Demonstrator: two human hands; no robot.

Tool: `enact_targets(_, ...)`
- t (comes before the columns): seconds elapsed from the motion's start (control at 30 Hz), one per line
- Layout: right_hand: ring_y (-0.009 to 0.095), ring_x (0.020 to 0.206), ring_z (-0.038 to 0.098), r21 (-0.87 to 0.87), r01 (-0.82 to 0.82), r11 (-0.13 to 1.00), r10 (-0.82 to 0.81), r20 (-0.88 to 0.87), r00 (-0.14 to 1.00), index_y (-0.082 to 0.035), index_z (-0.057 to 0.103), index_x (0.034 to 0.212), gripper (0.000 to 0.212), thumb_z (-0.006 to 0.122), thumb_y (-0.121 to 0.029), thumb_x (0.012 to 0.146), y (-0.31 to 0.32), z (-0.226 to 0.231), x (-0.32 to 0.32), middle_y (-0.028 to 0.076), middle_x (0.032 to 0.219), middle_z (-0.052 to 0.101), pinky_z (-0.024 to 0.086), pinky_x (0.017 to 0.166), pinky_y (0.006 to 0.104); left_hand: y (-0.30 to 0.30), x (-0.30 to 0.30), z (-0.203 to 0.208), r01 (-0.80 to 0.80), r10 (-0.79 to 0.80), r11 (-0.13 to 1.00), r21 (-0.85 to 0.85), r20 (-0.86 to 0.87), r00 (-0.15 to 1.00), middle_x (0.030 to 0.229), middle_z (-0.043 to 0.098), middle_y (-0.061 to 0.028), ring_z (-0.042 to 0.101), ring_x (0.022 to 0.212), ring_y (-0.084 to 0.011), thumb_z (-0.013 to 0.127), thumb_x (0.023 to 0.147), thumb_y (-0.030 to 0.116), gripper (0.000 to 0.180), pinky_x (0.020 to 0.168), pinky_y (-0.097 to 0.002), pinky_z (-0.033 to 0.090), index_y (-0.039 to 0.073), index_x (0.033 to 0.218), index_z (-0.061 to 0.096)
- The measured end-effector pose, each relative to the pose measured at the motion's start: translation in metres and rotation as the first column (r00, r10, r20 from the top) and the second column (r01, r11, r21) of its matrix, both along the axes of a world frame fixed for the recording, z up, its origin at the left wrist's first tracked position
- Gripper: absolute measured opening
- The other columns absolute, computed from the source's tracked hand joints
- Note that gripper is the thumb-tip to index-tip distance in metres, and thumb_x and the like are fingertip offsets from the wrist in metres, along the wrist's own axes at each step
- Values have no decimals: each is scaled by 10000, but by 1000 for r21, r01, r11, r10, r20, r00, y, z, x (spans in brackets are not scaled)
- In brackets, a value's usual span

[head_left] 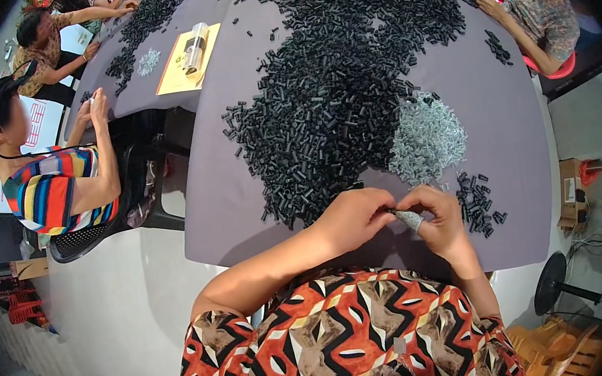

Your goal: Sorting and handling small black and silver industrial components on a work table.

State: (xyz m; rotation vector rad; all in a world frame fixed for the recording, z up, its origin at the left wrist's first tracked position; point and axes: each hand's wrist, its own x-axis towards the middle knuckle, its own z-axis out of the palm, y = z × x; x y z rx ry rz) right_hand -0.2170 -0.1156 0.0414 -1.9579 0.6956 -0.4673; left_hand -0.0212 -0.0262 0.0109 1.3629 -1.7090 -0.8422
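Observation:
My left hand (pixel 356 215) and my right hand (pixel 440 222) meet over the near edge of the table. Their fingertips close on a small black tube-shaped piece (pixel 392 212), mostly hidden between them. A grey wrap (pixel 410 218) covers my right thumb. Just beyond my hands spreads a large heap of short black tube-shaped pieces (pixel 315 119). To its right sits a mound of small clear pieces (pixel 428 140). A smaller group of black pieces (pixel 477 205) lies right of my right hand.
A purple-grey cloth (pixel 219 190) covers the table. At left, a person in a striped top (pixel 63 185) sits on a black chair; another person (pixel 537 12) works at far right. A yellow sheet (pixel 173 76) bears a clear cylinder (pixel 195 50). A black round-based stand (pixel 551 282) is at right.

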Motion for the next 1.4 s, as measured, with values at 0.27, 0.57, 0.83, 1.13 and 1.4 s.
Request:
enact_targets(0.27,245,848,662,76,29,997,-32,49,998,16,693,976,427,463,102,627,3,-5,0,125,887,670,512,728,300,3,-3,4,9,30,979,201,-190,981,875,684,-113,683,762,-229,632,943,140,189,684,-333,529,-10,1055,656)
enact_targets(0.57,157,903,576,315,-162,935,133,113,985,-65,653,1280,477,624,27,813,8,1,-4,77,1096,576,454,800,251,24,1,7,149,262,858,491,-668,697,913,681,-64,679,783,-131,534,1034,172,247,710,-255,547,-28,1130,642)
enact_targets(0.83,300,871,640,-153,0,988,0,3,1000,-37,648,1122,303,645,-2,821,-18,-15,25,126,981,622,506,746,358,34,19,7,-45,391,875,483,-648,654,851,682,-66,667,723,-122,502,1040,127,234,681,-248,552,-25,1150,643)
enact_targets(1.13,378,899,612,-337,-182,924,106,-233,967,-40,627,999,250,687,4,761,-17,-19,48,141,944,583,505,755,442,39,30,2,-96,455,863,496,-679,576,913,689,-76,681,749,-136,518,1032,104,235,688,-253,562,-20,1202,622)
enact_targets(1.4,366,904,584,-384,-343,857,201,-364,909,-45,567,929,282,693,-24,677,16,-20,33,136,937,549,499,742,461,32,18,-6,-57,378,900,431,-711,593,991,708,-114,687,856,-146,546,1014,63,217,769,-275,563,-20,1210,589)
